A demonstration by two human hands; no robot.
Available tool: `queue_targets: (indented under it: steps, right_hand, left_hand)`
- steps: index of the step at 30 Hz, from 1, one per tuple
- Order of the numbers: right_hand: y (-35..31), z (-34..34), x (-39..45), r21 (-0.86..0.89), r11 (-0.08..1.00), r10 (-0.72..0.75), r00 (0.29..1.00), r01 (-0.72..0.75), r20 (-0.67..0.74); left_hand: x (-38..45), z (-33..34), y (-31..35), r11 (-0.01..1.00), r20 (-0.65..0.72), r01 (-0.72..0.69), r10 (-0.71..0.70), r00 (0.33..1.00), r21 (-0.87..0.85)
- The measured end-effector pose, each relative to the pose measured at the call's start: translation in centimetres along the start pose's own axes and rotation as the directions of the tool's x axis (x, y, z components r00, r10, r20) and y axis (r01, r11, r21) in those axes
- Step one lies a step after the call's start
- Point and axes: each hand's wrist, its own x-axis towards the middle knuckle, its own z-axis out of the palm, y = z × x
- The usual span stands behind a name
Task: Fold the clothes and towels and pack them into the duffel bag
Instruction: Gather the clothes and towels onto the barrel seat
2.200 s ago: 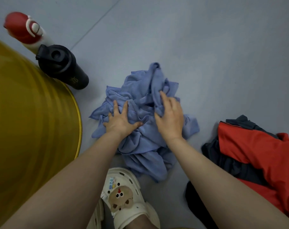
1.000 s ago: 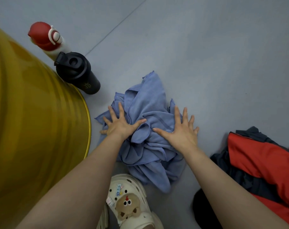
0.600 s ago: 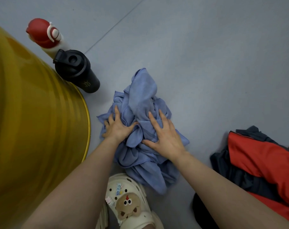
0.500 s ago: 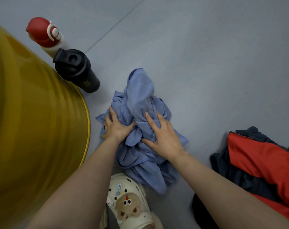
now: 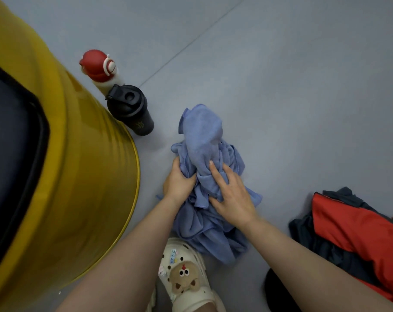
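A crumpled blue towel (image 5: 202,136) lies bunched on the grey floor in the middle of the view. My left hand (image 5: 178,182) grips a fold at the towel's left side, fingers curled into the cloth. My right hand (image 5: 232,195) presses on the bunch from the right, its fingers closing into the fabric. One end of the towel stands up in a hump beyond my hands. A red and dark blue garment (image 5: 357,235) lies in a heap at the lower right. No duffel bag can be made out for certain.
A large yellow drum (image 5: 83,181) with a dark top fills the left side. A black bottle (image 5: 132,110) and a red-capped white bottle (image 5: 97,66) stand beside it. My foot in a cream clog (image 5: 186,275) is just below the towel.
Both hands went from flat and spread on the towel to gathering it inward; the cloth is now bunched tighter and taller. The view has shifted, showing the drum's dark top.
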Motion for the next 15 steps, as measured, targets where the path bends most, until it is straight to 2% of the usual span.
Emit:
queue_targets:
  steps: [8, 15]
  right_hand:
    - [-4.4, -6.7, 0.2, 0.002, 0.994, -0.105, 0.983, 0.107, -0.150]
    - [-9.1, -11.5, -2.0, 0.000, 0.985, -0.172, 0.972, 0.175, -0.161]
  left_hand:
    - [-5.0, -4.6, 6.2, 0.991, -0.018, -0.116, 0.115, 0.993, -0.061]
    - [-11.3, -8.2, 9.6, 0.982, -0.083, -0.178, 0.182, 0.980, 0.060]
